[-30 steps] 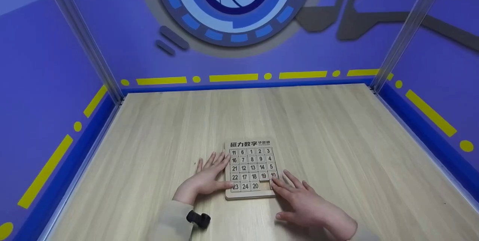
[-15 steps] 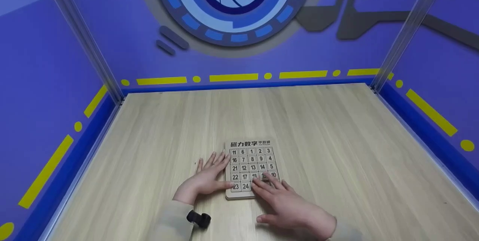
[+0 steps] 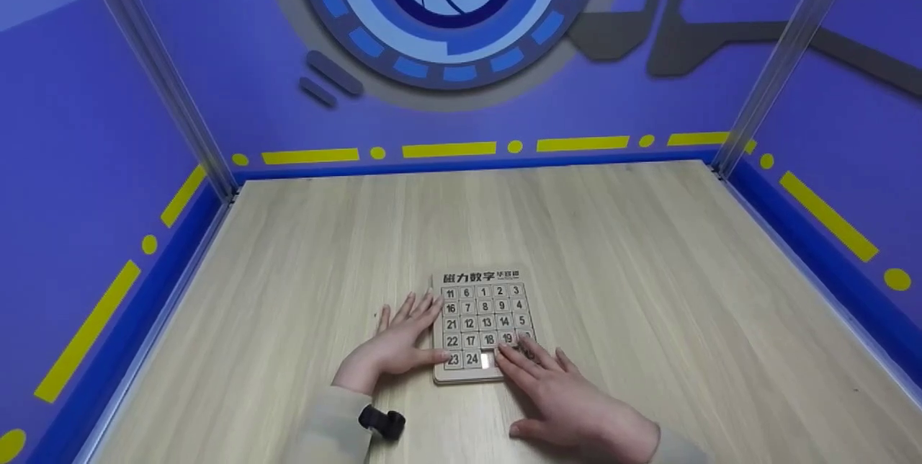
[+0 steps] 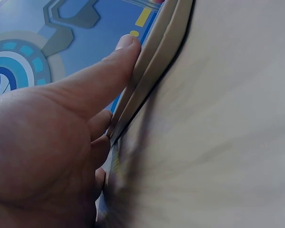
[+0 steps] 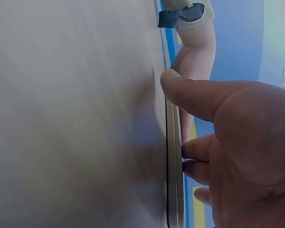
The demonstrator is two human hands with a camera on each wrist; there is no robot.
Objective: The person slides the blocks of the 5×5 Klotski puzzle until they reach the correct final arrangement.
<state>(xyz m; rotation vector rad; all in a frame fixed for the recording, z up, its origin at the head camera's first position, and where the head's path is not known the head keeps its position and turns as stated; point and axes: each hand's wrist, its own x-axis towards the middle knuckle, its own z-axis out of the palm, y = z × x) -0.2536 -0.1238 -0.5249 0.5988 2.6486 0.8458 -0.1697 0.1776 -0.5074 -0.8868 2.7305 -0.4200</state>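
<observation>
A wooden sliding number puzzle (image 3: pixel 486 316) lies flat on the table, its numbered tiles in rows under a printed heading. A bare gap (image 3: pixel 486 360) shows in its bottom row, right of tile 24 (image 3: pixel 472 359). My left hand (image 3: pixel 392 345) steadies the left side, its fingers spread along the edge and its thumb on the lower-left corner by tile 23. Over the lower-right corner, my right hand (image 3: pixel 565 395) rests extended fingertips on the bottom tiles, hiding some of them. Both wrist views show the puzzle's edge (image 4: pixel 152 61) from the side, with fingertips at it.
The wood-grain table (image 3: pixel 346 233) spreads around the puzzle. Blue printed panels (image 3: pixel 504 111) stand at the back and both sides, joined by metal corner posts (image 3: pixel 162 82). A black band (image 3: pixel 382 421) sits around the left sleeve.
My right hand moved left over the bottom row, then slightly back right. The gap in that row has shifted one place left, where tile 20 was. My left hand stayed put.
</observation>
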